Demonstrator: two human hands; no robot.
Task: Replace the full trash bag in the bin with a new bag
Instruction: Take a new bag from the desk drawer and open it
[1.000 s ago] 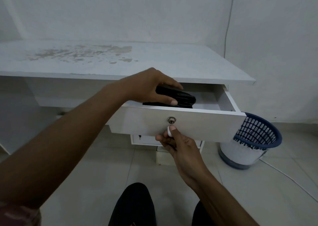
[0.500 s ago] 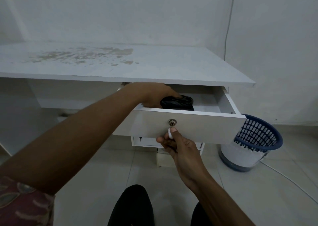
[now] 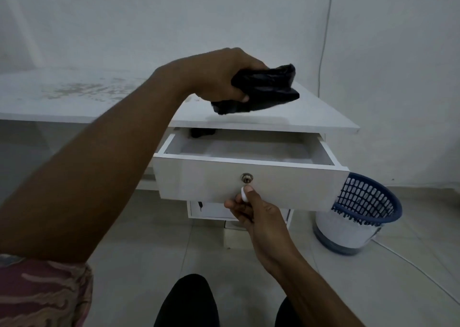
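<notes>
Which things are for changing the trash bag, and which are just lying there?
For the job: folded black bag in the left hand; blue bin; open drawer, its knob pinched by the right hand.
Just there: desk top; white cable; drawer lock.

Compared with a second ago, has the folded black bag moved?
Yes. The left hand lifted the folded black bag up out of the drawer, above the desk top.

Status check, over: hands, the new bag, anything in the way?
Left hand grips folded black bag above the desk. Right hand pinches the knob on the open drawer. Bin on floor at right, drawer front jutting out beside it.
</notes>
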